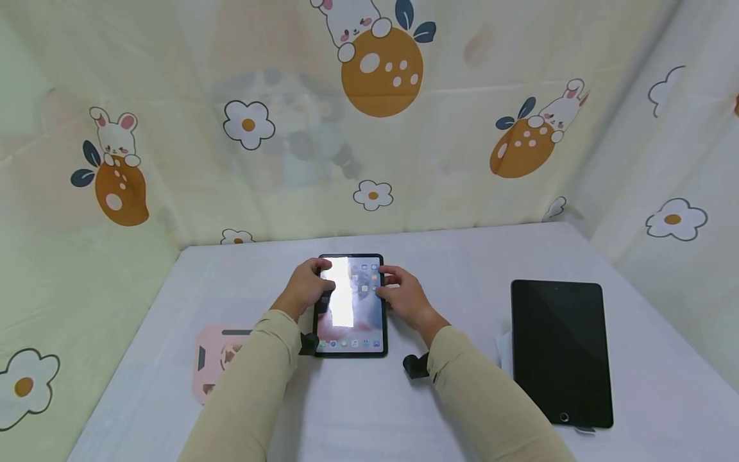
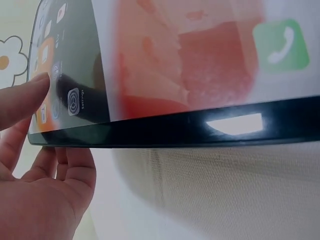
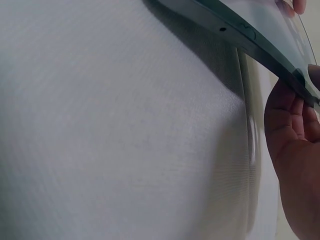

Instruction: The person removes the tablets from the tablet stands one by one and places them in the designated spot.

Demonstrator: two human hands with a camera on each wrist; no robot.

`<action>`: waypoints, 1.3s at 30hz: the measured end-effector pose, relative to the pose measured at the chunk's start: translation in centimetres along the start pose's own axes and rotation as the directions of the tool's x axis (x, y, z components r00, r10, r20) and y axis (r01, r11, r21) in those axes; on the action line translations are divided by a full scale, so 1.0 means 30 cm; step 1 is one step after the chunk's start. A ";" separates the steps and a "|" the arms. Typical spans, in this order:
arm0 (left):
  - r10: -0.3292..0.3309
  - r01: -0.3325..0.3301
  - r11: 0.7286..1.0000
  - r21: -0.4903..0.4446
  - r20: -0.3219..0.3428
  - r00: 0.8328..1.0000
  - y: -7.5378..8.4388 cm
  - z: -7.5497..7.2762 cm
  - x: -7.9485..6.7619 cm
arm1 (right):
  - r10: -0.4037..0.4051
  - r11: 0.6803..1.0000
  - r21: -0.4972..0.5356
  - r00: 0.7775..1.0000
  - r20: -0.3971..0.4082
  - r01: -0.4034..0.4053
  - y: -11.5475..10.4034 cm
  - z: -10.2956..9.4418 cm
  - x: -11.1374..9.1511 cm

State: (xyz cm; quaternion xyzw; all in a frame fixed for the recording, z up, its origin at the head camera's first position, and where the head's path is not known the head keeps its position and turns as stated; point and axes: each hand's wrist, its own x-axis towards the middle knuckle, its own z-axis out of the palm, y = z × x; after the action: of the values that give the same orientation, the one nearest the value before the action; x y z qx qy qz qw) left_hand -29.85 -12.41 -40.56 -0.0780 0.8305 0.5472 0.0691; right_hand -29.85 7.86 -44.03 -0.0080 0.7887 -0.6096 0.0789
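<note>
A tablet (image 1: 364, 314) with a lit home screen is in front of me, upright in the head view, with bright glare on the left half of its screen. My left hand (image 1: 305, 287) grips its upper left edge. In the left wrist view the thumb (image 2: 37, 92) lies over the screen and the other fingers are tucked behind the tablet. My right hand (image 1: 408, 300) holds the upper right edge. The right wrist view shows its fingers (image 3: 280, 112) behind the dark frame, with a shadow on the white cloth below.
A second tablet (image 1: 560, 346), black and unlit, lies at the right over something white. A pink plate with cutouts (image 1: 210, 340) lies at the left, partly hidden by my left sleeve (image 1: 248, 385). A patterned curtain (image 1: 439, 167) hangs behind the white table (image 1: 462, 256).
</note>
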 end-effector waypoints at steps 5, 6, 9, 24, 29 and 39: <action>-0.022 0.022 1.000 0.002 0.006 1.000 -0.001 0.001 -0.001 | 0.017 0.999 -0.027 1.000 -0.006 -0.017 0.002 0.003 -0.003; -0.032 0.032 0.999 0.005 0.006 0.999 -0.002 0.002 0.000 | 0.024 0.999 -0.032 1.000 -0.008 -0.024 0.003 0.004 -0.004; -0.060 0.059 0.998 0.014 0.007 0.998 -0.006 0.004 0.002 | 0.027 0.999 -0.040 1.000 -0.013 -0.028 0.006 0.005 -0.006; -0.054 0.050 0.997 0.051 0.075 0.996 -0.017 -0.012 -0.003 | -0.012 0.998 -0.057 1.000 0.005 0.012 0.004 0.025 -0.020; -0.074 0.070 0.996 0.053 0.078 0.994 -0.018 -0.014 -0.006 | -0.018 0.999 -0.042 1.000 0.008 0.018 0.007 0.031 -0.016; -0.114 0.111 0.993 0.040 0.096 0.989 -0.022 -0.008 0.002 | -0.024 0.995 -0.099 0.999 0.022 0.026 0.002 0.041 -0.018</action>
State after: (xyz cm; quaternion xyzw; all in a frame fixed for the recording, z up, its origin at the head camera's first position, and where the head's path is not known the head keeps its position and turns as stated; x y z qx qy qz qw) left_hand -29.79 -12.91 -41.07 -0.0964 0.8297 0.5312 0.1419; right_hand -29.13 6.76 -44.31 -0.0279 0.8171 -0.5704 0.0788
